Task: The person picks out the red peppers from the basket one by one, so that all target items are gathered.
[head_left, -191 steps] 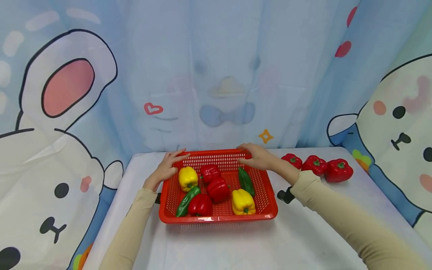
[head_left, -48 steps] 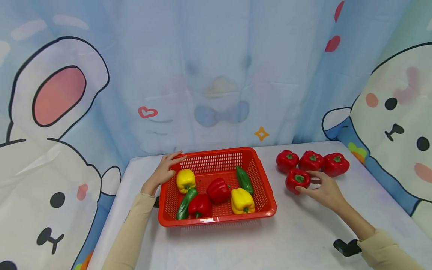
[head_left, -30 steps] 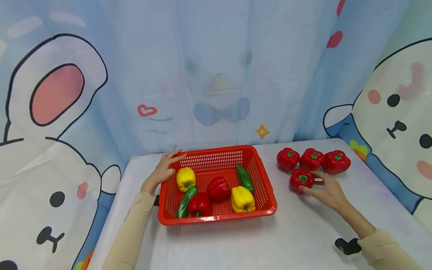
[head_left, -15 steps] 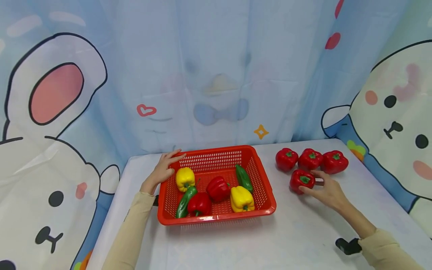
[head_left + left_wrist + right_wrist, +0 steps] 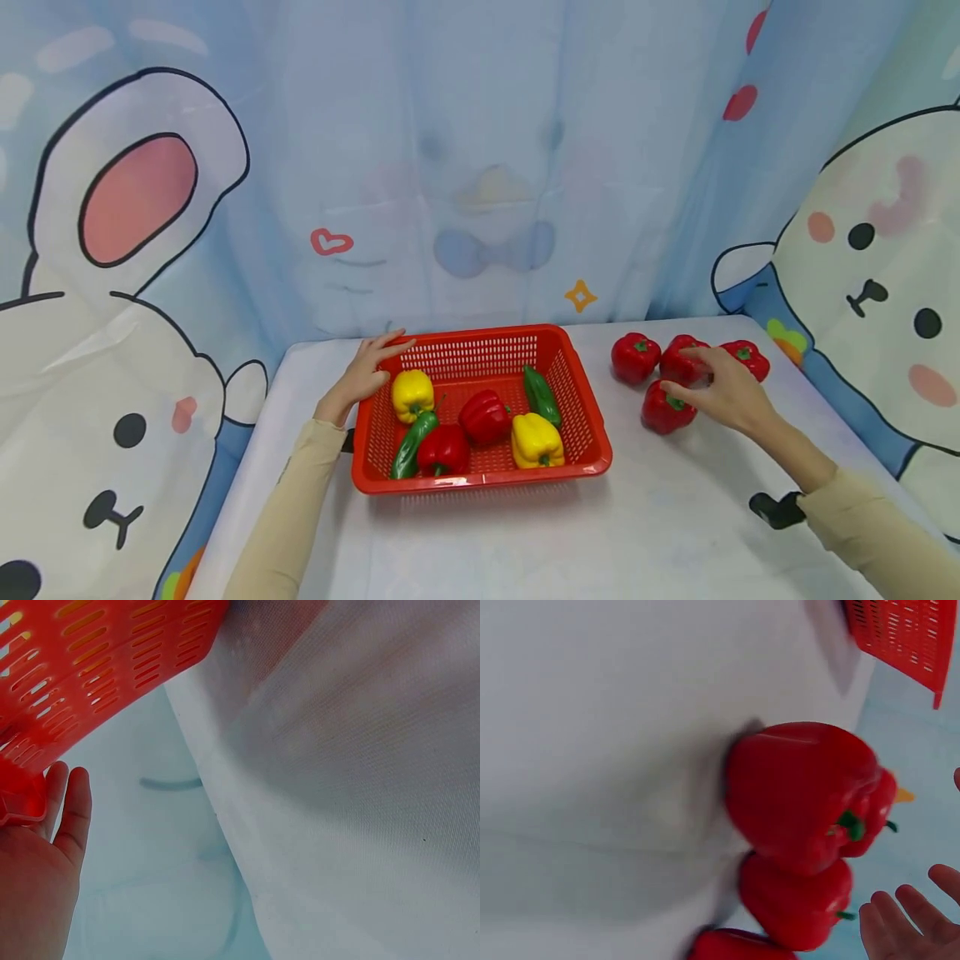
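My left hand [image 5: 362, 375] rests at the back left corner of the red plastic basket [image 5: 480, 481], fingers extended along the rim; the left wrist view shows the palm and fingers [image 5: 76, 810] by the rim. Over the right side of the table hovers my right hand [image 5: 726, 392], fingers loosely spread and holding nothing. Just below its thumb is a red bell pepper [image 5: 663, 410], standing on the cloth, stem up. Behind it stand a red bell pepper [image 5: 635, 358], another red bell pepper [image 5: 678, 360], partly hidden by my fingers, and a third red bell pepper [image 5: 747, 358].
Inside the basket lie a yellow bell pepper [image 5: 412, 395], another yellow bell pepper [image 5: 537, 441], two red bell peppers [image 5: 484, 417] and two long green vegetables [image 5: 542, 395]. A printed curtain [image 5: 495, 167] hangs behind the white-covered table [image 5: 525, 550].
A red bell pepper from the basket now stands on the table's right side. My right hand has let go of it and risen slightly. The left hand stays at the basket corner.
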Action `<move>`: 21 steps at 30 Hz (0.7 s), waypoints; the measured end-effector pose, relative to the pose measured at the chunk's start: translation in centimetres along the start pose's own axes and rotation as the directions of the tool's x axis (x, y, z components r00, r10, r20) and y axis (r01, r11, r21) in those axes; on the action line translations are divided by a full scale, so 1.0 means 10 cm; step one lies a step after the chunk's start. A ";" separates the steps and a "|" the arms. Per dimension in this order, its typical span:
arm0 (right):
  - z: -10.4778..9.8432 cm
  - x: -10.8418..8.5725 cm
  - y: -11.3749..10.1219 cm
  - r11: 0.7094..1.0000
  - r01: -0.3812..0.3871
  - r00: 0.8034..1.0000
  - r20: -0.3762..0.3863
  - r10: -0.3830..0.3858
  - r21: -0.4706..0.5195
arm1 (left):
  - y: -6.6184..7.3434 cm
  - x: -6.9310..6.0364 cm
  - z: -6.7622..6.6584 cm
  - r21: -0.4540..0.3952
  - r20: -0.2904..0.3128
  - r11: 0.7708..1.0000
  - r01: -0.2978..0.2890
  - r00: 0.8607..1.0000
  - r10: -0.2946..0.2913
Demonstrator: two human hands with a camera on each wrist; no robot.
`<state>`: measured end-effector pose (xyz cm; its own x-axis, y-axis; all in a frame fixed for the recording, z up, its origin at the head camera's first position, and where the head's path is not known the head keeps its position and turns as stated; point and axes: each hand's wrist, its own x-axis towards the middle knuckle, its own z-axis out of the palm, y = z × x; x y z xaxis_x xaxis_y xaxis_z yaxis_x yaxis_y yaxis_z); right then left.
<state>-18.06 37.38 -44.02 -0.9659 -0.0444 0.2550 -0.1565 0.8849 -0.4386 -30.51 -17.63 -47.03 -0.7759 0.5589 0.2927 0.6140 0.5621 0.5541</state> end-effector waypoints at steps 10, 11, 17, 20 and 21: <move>0.08 0.47 -0.70 0.987 0.065 0.986 0.143 -0.086 0.144 | -0.02 0.02 0.00 0.002 0.002 1.000 0.009 1.000 -0.009; 0.13 0.52 -0.78 0.984 0.087 0.982 0.153 -0.111 0.155 | -0.02 0.03 0.00 0.003 0.004 1.000 0.007 1.000 -0.007; 0.40 0.71 -1.22 0.954 0.203 0.942 0.221 -0.252 0.221 | -0.02 0.02 0.00 -0.002 0.009 1.000 0.007 1.000 -0.007; 0.51 0.76 -1.40 0.941 0.251 0.920 0.247 -0.304 0.225 | -0.01 0.02 0.00 0.011 0.006 1.000 0.011 1.000 -0.011; 0.55 0.78 -1.46 0.939 0.263 0.914 0.254 -0.316 0.224 | -0.01 0.02 0.00 0.012 0.006 1.000 0.013 1.000 -0.013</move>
<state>-24.40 21.60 -40.37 -0.8859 -0.4379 0.1532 -0.4465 0.7154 -0.5374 -30.69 -17.57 -47.08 -0.7829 0.5549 0.2813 0.6057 0.5768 0.5481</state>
